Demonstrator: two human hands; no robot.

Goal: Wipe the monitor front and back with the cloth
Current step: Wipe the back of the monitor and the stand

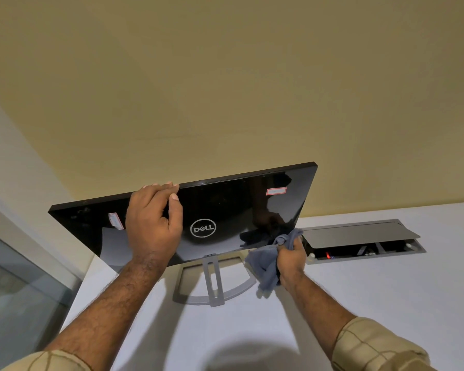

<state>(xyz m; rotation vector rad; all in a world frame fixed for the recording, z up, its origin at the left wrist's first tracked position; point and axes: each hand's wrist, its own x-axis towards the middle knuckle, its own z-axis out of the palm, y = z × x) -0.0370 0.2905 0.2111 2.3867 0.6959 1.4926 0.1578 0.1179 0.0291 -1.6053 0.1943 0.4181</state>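
Observation:
The glossy black back of the monitor (225, 204) faces me, with a round silver logo in its middle and its top edge tilted away. It stands on a grey arc-shaped stand (214, 287) on the white desk (373, 290). My left hand (154, 223) grips the monitor's top edge left of the logo, fingers curled over the rim. My right hand (291, 259) holds a bunched blue-grey cloth (268, 261) against the monitor's lower right corner. The screen side is hidden.
An open grey cable hatch (359, 236) is set into the desk to the right of the monitor, with sockets and a red light inside. A yellow wall rises behind. A glass panel (19, 290) borders the desk on the left.

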